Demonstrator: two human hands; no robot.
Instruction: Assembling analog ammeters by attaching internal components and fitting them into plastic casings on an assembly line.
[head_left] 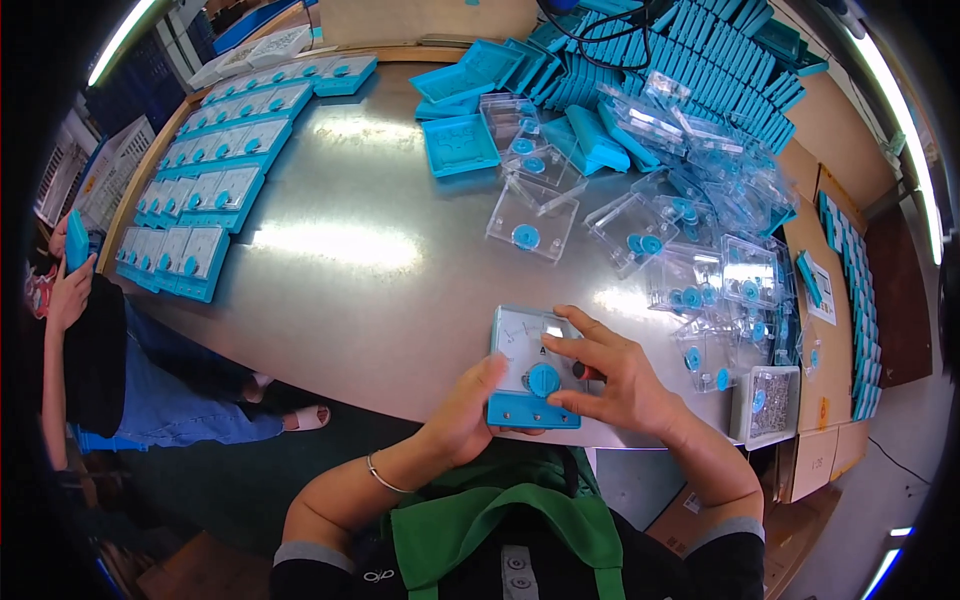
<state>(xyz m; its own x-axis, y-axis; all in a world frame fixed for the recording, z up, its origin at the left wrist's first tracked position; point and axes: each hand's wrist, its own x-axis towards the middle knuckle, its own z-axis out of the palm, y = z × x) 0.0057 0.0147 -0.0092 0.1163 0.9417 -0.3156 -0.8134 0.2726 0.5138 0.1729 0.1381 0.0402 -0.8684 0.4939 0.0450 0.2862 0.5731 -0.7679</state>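
Observation:
Close to the table's near edge, I hold a panel meter (518, 350) with a blue base, white dial face, clear cover and round blue disc. My left hand (465, 405) wraps its left side, thumb along the edge and other fingers partly hidden beneath. My right hand (620, 385) curls over its right side, with fingertips on the cover and the thumb by the blue disc. Between those right fingers shows a small dark tip (588, 372), too small to name. Loose clear covers (530, 220) with blue discs lie beyond and to the right.
Rows of assembled meters (205, 190) line the table's left side. Blue cases (460, 145) are stacked at the back, beside a heap of clear covers (690, 150). A white tray of small parts (770, 405) sits at right. Another person (130, 350) stands at left holding a blue piece.

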